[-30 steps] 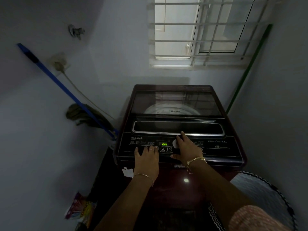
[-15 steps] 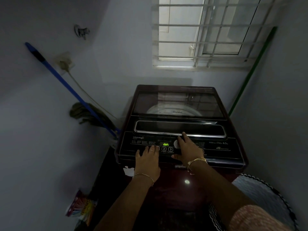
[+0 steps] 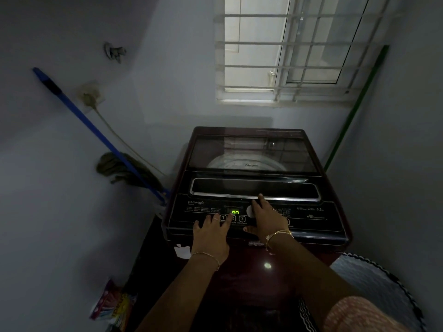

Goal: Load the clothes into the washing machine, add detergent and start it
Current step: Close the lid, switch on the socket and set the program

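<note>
A dark maroon top-loading washing machine stands against the back wall with its glass lid closed; the drum shows faintly through it. A green display glows on the black control panel. My left hand lies flat on the panel's front edge, its fingertips at the numbered round buttons below the display. My right hand rests on the panel by the white round button, its index finger stretched up to the lid's chrome handle rim. A colourful detergent packet lies on the floor at lower left.
A blue-handled mop leans on the left wall beside a socket and cable. A green pole leans in the right corner. A white laundry basket stands at lower right. A barred window is above the machine.
The view has tilted slightly upward. My left fingers have slid a little right onto the numbered buttons. My right hand has stayed in place.
</note>
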A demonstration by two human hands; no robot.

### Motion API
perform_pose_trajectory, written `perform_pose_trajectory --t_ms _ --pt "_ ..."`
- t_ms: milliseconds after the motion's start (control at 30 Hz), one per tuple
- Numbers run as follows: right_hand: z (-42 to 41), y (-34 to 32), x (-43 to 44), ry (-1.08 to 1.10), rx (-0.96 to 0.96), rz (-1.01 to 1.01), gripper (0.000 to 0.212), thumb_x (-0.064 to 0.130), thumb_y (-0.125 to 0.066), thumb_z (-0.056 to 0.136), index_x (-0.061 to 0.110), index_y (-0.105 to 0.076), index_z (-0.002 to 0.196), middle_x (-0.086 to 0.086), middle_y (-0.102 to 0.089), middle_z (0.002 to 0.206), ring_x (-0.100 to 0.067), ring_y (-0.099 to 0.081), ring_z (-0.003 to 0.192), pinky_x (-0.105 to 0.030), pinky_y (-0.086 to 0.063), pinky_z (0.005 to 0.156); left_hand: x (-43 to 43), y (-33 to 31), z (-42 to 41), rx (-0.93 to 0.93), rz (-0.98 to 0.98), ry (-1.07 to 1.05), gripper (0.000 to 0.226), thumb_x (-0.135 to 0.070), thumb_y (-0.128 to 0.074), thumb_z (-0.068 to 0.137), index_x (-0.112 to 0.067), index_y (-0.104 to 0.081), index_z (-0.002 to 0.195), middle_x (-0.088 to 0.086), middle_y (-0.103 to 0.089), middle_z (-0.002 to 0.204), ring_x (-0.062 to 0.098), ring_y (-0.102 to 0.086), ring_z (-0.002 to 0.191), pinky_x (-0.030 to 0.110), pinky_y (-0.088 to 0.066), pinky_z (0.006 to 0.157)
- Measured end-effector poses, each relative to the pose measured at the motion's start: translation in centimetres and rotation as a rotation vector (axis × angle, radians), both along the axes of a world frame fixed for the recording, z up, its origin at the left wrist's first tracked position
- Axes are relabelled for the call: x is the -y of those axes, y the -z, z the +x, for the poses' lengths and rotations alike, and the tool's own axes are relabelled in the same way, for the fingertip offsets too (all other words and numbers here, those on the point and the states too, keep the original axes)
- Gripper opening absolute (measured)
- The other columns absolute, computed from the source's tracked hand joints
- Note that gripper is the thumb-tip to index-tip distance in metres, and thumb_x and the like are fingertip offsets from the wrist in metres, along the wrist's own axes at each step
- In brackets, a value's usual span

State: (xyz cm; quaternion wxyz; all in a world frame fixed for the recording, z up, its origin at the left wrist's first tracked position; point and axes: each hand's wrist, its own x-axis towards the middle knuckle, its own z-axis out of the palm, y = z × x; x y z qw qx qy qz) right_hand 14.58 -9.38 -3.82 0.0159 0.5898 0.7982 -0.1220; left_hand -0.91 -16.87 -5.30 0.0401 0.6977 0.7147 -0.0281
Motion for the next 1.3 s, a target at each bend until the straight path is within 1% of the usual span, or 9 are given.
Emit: perform_pose_trajectory --t_ms 267,333,433,533,700,867,967,1300 --pt "-0.01 -0.01 0.00 0.001 0.005 0.000 0.093 0.047 -0.066 0.082 0.017 -0.013 0.152 -0.002 0.006 0.161 -0.023 -0.018 0.146 -0.042 -0.042 0.105 -0.08 0.20 0.09 -0.015 0.027 0.016 0.081 -0.040 -0.052 0.088 -0.035 -0.002 0.151 0.008 -0.020 0.154 0.029 -0.020 0.142 0.055 -0.017 0.115" --pt "0.00 0.04 0.00 0.002 0.001 0.005 0.093 0.047 -0.066 0.082 0.017 -0.013 0.152 -0.002 0.006 0.161 -0.023 -0.019 0.146 -0.042 -0.042 0.105 0.02 0.26 0.20 -0.003 0.026 0.015 0.084 -0.042 -0.054 0.087 -0.035 0.000 0.151 0.011 -0.017 0.154 0.031 -0.019 0.143 0.054 -0.020 0.114" --pt "0.01 0.01 0.01 0.004 0.004 0.003 0.092 0.047 -0.066 0.082 0.018 -0.013 0.152 -0.001 0.006 0.161 -0.023 -0.019 0.146 -0.042 -0.042 0.105 0.15 0.31 0.43 0.007 0.020 0.016 0.088 -0.044 -0.056 0.085 -0.035 0.003 0.151 0.018 -0.007 0.157 0.034 -0.017 0.143 0.050 -0.027 0.112" --pt "0.00 0.01 -0.06 0.003 0.009 -0.002 0.092 0.048 -0.066 0.082 0.018 -0.013 0.152 -0.001 0.008 0.161 -0.023 -0.017 0.147 -0.043 -0.043 0.104 0.04 0.26 0.45 0.001 0.009 0.024 0.089 -0.044 -0.056 0.086 -0.035 0.004 0.151 0.021 -0.001 0.158 0.036 -0.016 0.144 0.047 -0.028 0.112" --pt "0.04 0.01 -0.07 0.002 0.005 0.001 0.092 0.048 -0.066 0.082 0.018 -0.014 0.152 -0.001 0.006 0.161 -0.022 -0.018 0.147 -0.042 -0.042 0.104 -0.08 0.66 -0.06 -0.027 0.004 0.056 0.089 -0.044 -0.054 0.086 -0.035 0.007 0.150 0.020 -0.001 0.158 0.036 -0.014 0.145 0.047 -0.025 0.113" --pt "0.02 -0.14 0.06 0.008 0.003 0.002 0.092 0.048 -0.067 0.082 0.019 -0.014 0.152 -0.001 0.005 0.161 -0.022 -0.020 0.146 -0.043 -0.043 0.103 -0.18 0.74 -0.25 -0.011 0.005 0.065 0.089 -0.042 -0.054 0.087 -0.036 0.009 0.150 0.019 -0.001 0.159 0.036 -0.015 0.145 0.046 -0.036 0.107" --pt "0.00 -0.21 0.12 0.012 0.004 -0.001 0.093 0.048 -0.067 0.081 0.019 -0.014 0.152 0.000 0.006 0.161 -0.022 -0.020 0.146 -0.043 -0.043 0.103 -0.28 0.65 -0.30 -0.003 -0.002 0.066 0.089 -0.043 -0.054 0.087 -0.037 0.009 0.150 0.018 0.000 0.159 0.036 -0.015 0.145 0.045 -0.038 0.105" --pt "-0.08 -0.46 0.15 0.012 0.008 -0.016 0.092 0.046 -0.067 0.082 0.019 -0.014 0.152 0.000 0.006 0.161 -0.024 -0.022 0.145 -0.043 -0.043 0.104 -0.21 0.65 -0.20 -0.009 -0.014 0.071 0.087 -0.041 -0.053 0.089 -0.037 0.008 0.150 0.018 0.003 0.159 0.036 -0.011 0.146 0.045 -0.038 0.105"
